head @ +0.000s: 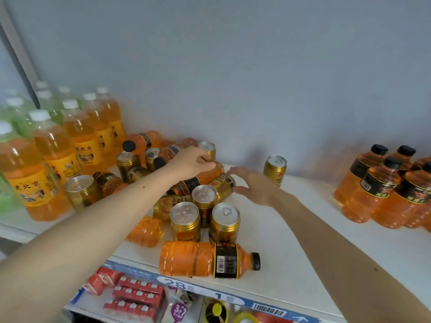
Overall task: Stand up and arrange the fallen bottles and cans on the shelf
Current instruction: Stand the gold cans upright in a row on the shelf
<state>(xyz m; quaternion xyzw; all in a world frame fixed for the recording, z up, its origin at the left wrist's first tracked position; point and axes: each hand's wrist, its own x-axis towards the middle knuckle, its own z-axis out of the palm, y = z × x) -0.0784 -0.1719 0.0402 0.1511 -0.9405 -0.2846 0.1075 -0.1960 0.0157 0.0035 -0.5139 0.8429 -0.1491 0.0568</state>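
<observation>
A jumble of gold cans and small orange bottles with black caps covers the middle of the white shelf (291,229). My left hand (191,163) grips a fallen orange bottle (205,176) lying in the pile. My right hand (254,185) hovers open just right of it, fingers spread, beside a fallen gold can (224,184). Three gold cans (185,220) stand upright in front. Another orange bottle (207,258) lies on its side near the shelf's front edge. One gold can (275,169) stands alone at the back.
Tall orange and green soda bottles (53,155) stand in rows at the left. Upright orange bottles with black caps (382,187) are grouped at the right. Bare shelf lies between them and the pile. A lower shelf holds red cartons (133,292).
</observation>
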